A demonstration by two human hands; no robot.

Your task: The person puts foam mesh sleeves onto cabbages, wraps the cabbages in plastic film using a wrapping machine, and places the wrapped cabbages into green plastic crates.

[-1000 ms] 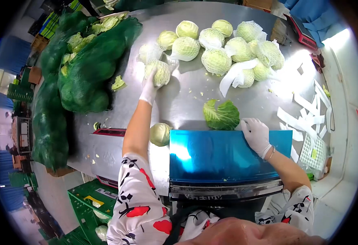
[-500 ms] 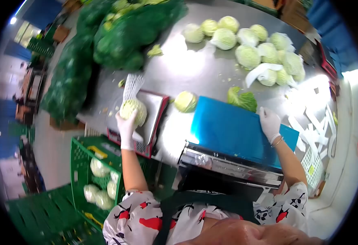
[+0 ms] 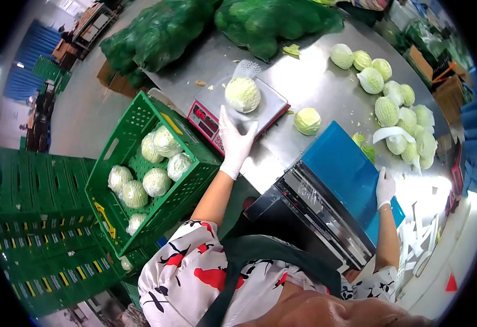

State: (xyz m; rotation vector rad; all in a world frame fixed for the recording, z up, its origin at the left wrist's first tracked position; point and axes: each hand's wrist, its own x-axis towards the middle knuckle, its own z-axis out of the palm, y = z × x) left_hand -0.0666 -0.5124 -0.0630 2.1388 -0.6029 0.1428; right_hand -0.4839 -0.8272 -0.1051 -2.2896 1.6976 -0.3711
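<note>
Cabbage [image 3: 243, 95] sits just beyond the widely spread left hand [image 3: 235, 143], contact unclear.

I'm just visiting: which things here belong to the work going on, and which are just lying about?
Seem part of it:
netted cabbage, by the open left hand
red scale beneath it
blue-topped machine, under the right hand
green crate holding cabbages

Probably just lying about:
loose leaf on the table
cardboard box beyond it

At twelve o'clock, my round, pale-green cabbage [image 3: 243, 95] sits on the red-sided scale [image 3: 272, 102], wrapped in white netting [image 3: 246, 68], loose end toward twelve; my flat blue panel [image 3: 342, 169] lies at three.
</note>
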